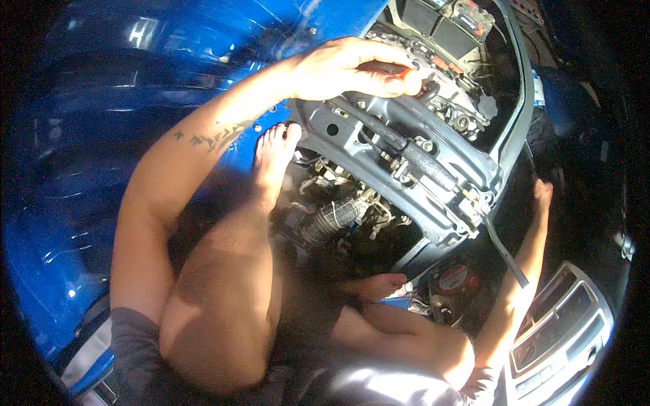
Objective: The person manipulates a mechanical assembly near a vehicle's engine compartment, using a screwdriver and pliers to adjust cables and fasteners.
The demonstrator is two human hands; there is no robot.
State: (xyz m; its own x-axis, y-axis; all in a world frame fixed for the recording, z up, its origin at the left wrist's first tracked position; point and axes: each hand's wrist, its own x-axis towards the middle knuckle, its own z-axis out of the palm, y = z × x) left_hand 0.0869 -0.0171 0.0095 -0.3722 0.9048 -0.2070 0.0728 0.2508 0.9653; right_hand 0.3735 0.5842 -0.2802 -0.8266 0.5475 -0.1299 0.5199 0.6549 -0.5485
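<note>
My left hand (355, 71) reaches across the upper middle, over a grey-black metal crossmember (406, 111). Its thumb and fingers close on a small orange-red object (411, 80), mostly covered by the fingers, above the engine (450, 88). My right arm stretches out at the right, past the end of the crossmember. At its end my right hand (542, 192) looks closed, in front of a dark background. A thin rod (530, 159) shows just above that hand; whether the fingers grip it cannot be made out.
Blue body panels (74, 155) fill the left. A battery (453, 27) sits at the top. A black lever (506, 254) juts from the crossmember. Below lies a ribbed hose (335, 215). My bare foot (274, 145) rests beside the crossmember. A pale grille (565, 325) is at lower right.
</note>
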